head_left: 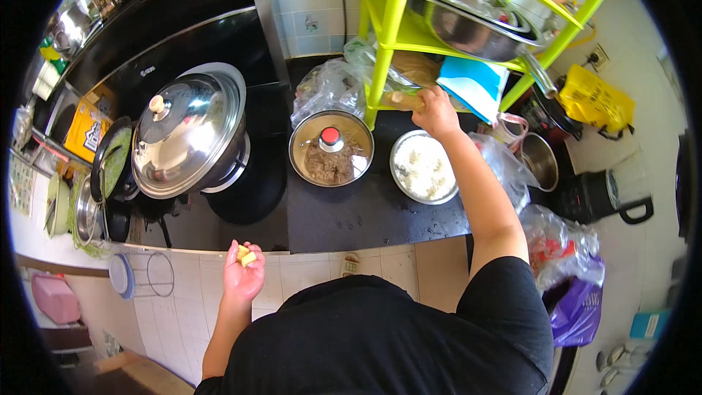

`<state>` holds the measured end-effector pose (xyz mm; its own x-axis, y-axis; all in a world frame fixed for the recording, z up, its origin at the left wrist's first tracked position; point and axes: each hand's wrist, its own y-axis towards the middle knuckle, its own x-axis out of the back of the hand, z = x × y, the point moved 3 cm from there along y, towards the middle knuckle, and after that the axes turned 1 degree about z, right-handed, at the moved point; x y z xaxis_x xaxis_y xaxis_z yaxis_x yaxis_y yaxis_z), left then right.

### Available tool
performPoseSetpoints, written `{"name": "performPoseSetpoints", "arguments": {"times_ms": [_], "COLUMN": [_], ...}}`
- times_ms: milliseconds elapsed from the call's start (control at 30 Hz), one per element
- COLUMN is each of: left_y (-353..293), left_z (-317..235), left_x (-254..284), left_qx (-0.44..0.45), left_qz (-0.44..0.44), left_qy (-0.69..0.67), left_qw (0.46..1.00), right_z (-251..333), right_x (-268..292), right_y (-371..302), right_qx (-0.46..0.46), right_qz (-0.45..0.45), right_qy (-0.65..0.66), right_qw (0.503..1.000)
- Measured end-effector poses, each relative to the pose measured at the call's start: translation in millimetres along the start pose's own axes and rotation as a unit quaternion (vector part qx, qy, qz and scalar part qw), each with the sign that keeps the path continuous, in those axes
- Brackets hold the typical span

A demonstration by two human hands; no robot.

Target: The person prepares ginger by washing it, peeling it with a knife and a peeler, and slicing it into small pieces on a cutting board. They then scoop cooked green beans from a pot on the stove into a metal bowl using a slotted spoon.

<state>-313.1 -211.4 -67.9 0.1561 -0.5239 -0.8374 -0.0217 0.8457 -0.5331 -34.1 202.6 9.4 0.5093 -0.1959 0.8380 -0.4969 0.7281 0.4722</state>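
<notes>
Cupped in my left hand (243, 281), in front of the counter's edge, are a few pale yellow chunks (246, 255) that look like peeled ginger. My right hand (436, 113) reaches to the lowest level of the green rack, its fingers closed at the end of a light-brown, stubby thing like a wooden handle (402, 100). The far side of that grip is hidden. Below this hand stands a metal bowl of white rice (424, 167). To its left, a pot with a glass lid and red-topped knob (331, 148) shows brownish food inside.
A large lidded wok (186, 132) sits on the stove at left. The green rack (387, 36) carries metal pans (475, 25). Clear plastic bags (329, 91) lie behind the pot. A black jug (592, 197) and a purple bag (578, 311) are at right.
</notes>
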Motion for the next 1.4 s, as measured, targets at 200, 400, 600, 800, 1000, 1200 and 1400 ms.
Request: {"name": "performPoseSetpoints", "arguments": {"times_ms": [200, 400, 600, 800, 1000, 1200, 1400], "left_y": [17.0, 14.2, 13.1, -30.1, -89.9, -131.0, -139.6], "left_z": [13.2, -7.0, -30.0, -86.4, -159.9, -218.6, -240.4], "left_x": [-2.3, -3.3, -23.6, -44.3, -37.3, 10.3, 11.0], "left_qx": [-0.007, -0.034, -0.004, -0.028, -0.093, -0.194, -0.209], "left_qz": [-0.021, -0.02, 0.04, 0.127, 0.159, 0.083, 0.059], "left_qy": [-0.023, -0.022, 0.005, 0.047, 0.045, 0.068, 0.123], "left_qw": [0.999, 0.999, 0.999, 0.99, 0.982, 0.975, 0.968], "right_z": [2.7, 26.2, 160.6, 345.6, 460.8, 499.9, 484.3], "right_x": [-24.1, -27.5, 13.5, -2.6, -69.5, -105.6, -85.2], "right_y": [-1.4, 2.7, -18.6, 37.8, 135.9, 176.9, 206.4], "right_qx": [0.115, 0.044, 0.182, 0.28, 0.212, 0.14, 0.11], "right_qz": [-0.07, -0.028, -0.092, 0.08, 0.102, 0.253, 0.203], "right_qy": [-0.112, -0.123, 0.09, 0.272, 0.093, -0.017, 0.059], "right_qw": [0.985, 0.991, 0.975, 0.917, 0.967, 0.957, 0.971]}}
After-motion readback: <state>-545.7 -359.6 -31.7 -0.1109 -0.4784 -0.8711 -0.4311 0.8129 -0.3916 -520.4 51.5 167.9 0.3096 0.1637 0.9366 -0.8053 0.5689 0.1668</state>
